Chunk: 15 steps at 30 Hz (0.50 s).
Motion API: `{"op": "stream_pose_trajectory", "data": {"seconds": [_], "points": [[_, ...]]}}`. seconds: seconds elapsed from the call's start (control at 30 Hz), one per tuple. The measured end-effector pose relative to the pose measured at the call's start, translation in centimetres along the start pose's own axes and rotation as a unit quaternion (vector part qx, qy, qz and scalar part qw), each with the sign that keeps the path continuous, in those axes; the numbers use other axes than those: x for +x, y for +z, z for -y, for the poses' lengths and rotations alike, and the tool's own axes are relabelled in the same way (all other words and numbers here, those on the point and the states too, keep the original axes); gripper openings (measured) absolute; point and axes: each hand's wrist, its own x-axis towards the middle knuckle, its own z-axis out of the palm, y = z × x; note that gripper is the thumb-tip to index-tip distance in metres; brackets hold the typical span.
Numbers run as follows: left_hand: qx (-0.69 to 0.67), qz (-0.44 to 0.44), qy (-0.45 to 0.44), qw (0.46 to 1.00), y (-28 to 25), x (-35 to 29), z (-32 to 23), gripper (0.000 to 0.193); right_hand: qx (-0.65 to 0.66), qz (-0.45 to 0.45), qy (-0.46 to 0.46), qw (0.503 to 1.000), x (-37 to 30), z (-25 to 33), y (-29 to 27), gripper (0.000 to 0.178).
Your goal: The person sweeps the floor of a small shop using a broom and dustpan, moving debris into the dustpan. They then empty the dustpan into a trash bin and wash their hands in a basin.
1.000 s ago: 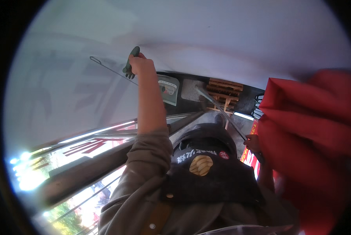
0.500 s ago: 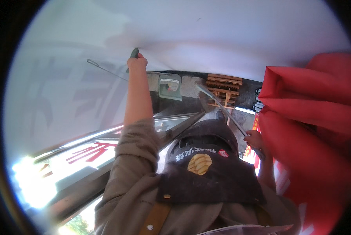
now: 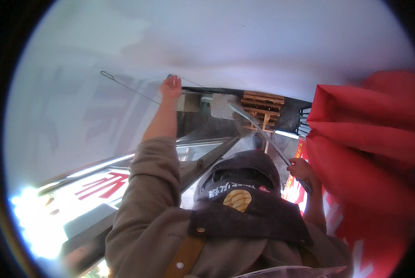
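Observation:
Stretched out ahead, my left hand (image 3: 171, 86) is at the lower part of a large pale white sheet (image 3: 263, 41). Its fingers are curled, with a small dark greenish edge showing past them; what it is, I cannot make out. My right hand (image 3: 300, 169), low on the right, is wrapped round a long grey metal rod (image 3: 268, 139) near its lower end. From there the rod slants up and left, its far end near a pale block (image 3: 223, 106). A thin wire with a looped end (image 3: 107, 74) runs toward my left forearm, which hides its other end.
Red fabric (image 3: 369, 143) hangs in folds on the right. Slatted wooden pallets (image 3: 263, 106) lie on the ground ahead. A dark metal frame (image 3: 207, 160) crosses at the lower left, beside a bright printed panel (image 3: 101, 185). My dark apron (image 3: 249, 217) fills the lower middle.
My left hand has come nearer and a little right. The green piece above its fingers is now mostly hidden. A greenish box ahead shows less. My right hand keeps its grip on the rod.

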Motion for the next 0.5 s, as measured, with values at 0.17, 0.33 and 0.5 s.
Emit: {"op": "stream_pose_trajectory", "data": {"seconds": [0.17,0.33,0.5], "points": [[0.043,-0.018,-0.007,0.999,-0.6,-3.9,9.9,0.023,0.040,-0.008,0.056,0.998,-0.2,1.4,-1.5,0.018],[0.195,-0.048,0.182,0.963,-1.2,-13.5,22.0,0.009,0.012,0.032,0.035,0.999,-0.6,3.7,-3.6,0.016],[0.438,0.111,0.338,0.826,0.7,-24.2,24.6,0.011,-0.145,0.054,-0.055,0.986,0.9,8.3,-6.0,0.015]]}}
